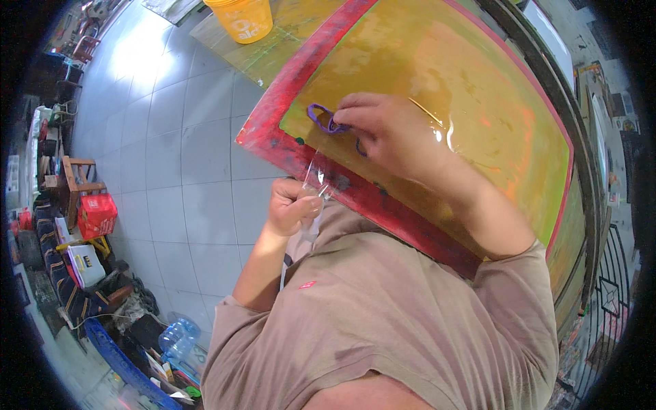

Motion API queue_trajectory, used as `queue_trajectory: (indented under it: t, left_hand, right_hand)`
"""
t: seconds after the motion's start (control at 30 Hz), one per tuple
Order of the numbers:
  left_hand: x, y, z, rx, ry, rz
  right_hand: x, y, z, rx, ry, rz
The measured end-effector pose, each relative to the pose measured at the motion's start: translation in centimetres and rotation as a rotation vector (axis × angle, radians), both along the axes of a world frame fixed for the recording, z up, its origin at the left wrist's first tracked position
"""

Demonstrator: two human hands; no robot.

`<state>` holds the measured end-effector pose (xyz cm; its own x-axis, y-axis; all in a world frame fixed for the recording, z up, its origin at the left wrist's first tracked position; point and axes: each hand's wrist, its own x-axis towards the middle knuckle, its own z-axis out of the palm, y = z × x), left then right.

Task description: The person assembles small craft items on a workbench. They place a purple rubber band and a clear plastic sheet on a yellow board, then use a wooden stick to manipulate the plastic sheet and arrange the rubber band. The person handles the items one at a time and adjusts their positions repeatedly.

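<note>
My right hand is closed above the yellow tabletop, pinching a purple cord loop between thumb and fingers. A dark blue curved piece shows under this hand; whether it belongs to the same cord I cannot tell. Close to my body, beside the table's red edge, my left hand is closed on a clear plastic bag. The bag's upper end sticks up from the fist, and its lower part hangs in front of my shirt. A thin yellow stick lies beyond my right wrist.
The shiny yellow table has a red border and a small green spot near its corner. A yellow bucket stands behind it. Tiled floor lies left, with a red bag, a wooden chair and a blue water bottle.
</note>
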<state>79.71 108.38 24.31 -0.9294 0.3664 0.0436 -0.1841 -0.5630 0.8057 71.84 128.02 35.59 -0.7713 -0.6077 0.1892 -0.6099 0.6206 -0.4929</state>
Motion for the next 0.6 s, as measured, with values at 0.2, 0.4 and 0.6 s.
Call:
queue_trajectory:
  t: [0.2,0.4,0.6]
  left_hand:
    - [0.1,0.0,-0.2,0.014,-0.023,-0.009]
    - [0.2,0.3,0.1,-0.018,-0.026,0.005]
    - [0.0,0.3,-0.1,0.023,0.013,-0.004]
  right_hand:
    - [-1.8,3.2,1.4,-0.299,-0.08,0.278]
    - [0.6,3.3,-0.3,-0.068,0.032,0.006]
    - [2.1,2.0,-0.5,0.065,0.069,0.089]
